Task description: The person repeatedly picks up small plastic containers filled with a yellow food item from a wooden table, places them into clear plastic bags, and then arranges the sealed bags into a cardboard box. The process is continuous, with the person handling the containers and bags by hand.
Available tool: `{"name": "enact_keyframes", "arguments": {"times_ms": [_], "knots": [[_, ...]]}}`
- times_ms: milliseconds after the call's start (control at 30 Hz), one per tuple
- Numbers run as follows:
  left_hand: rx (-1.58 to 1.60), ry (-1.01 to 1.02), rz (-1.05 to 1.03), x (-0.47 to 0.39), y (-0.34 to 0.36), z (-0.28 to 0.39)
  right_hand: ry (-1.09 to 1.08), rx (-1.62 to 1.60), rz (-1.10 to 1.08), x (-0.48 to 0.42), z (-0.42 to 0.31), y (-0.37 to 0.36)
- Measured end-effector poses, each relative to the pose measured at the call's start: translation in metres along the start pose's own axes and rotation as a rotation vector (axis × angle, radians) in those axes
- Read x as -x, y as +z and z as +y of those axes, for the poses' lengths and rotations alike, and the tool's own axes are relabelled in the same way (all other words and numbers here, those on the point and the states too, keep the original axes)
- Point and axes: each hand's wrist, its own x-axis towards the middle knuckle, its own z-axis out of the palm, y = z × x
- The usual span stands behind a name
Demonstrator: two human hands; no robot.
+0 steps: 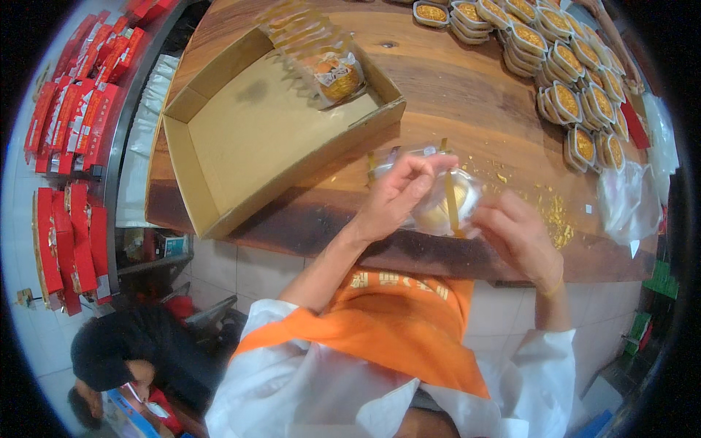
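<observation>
A clear plastic packet [438, 211] with a gold stripe and a pale round pastry in a tray inside is between my hands at the table's front edge. My left hand [402, 189] pinches the packet's upper left part between thumb and fingers. Blurred by motion, my right hand [512, 227] has its fingertips on the packet's right edge. Beneath and behind my left hand lie flat clear wrappers [394, 156] with gold edges. To the left stands an open cardboard box [263, 191]; a row of overlapping wrapped pastries [337, 76] lies along its far right side.
Stacks of mooncakes in clear trays [564, 60] fill the table's far right. Yellow crumbs [556, 219] and a clear plastic bag [630, 197] lie nearer. Red boxes [71, 241] stand at far left. Someone in dark clothing [159, 350] is low at lower left; another person's arm [619, 44] reaches beside the trays.
</observation>
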Motion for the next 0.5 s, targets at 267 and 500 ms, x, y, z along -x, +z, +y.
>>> {"name": "enact_keyframes", "arguments": {"times_ms": [267, 500], "knots": [[-0.359, -0.046, 0.148, -0.005, 0.014, 0.017, -0.011, 0.194, 0.226, -0.007, -0.012, -0.016], [-1.106, 0.059, 0.246, -0.013, 0.012, 0.056, -0.040, 0.087, 0.533, -0.012, -0.014, -0.005]]}}
